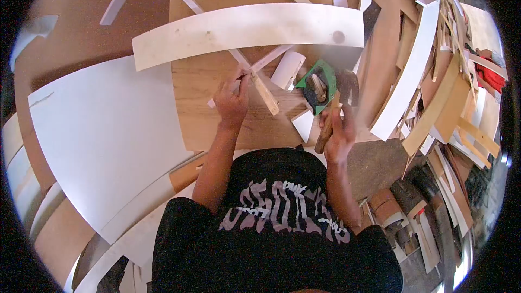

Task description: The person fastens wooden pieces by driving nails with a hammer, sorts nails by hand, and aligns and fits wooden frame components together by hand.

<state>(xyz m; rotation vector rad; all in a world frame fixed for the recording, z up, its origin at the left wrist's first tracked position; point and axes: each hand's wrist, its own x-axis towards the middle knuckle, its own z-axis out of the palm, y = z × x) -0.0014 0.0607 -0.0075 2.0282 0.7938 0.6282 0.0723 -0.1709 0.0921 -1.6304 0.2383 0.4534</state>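
My right hand (339, 133) is wrapped round the wooden handle of a hammer (327, 133), whose dark head is smeared by motion. Close to the hammer lies a green-rimmed container (320, 84) with small pieces inside. My left hand (232, 99) is closed in a pinch where two narrow wooden strips cross; what its fingertips hold is too small to tell. One strip (265, 93) points towards me, its bare end on the brown board. Across the strips, beyond my hands, lies a long curved white panel (249, 26).
A large white sheet (108, 135) lies to the left on the brown board (201, 125). Small white offcuts (287, 69) lie by the container. On the right are a long white strip (410, 65) and heaped wood scraps (448, 103).
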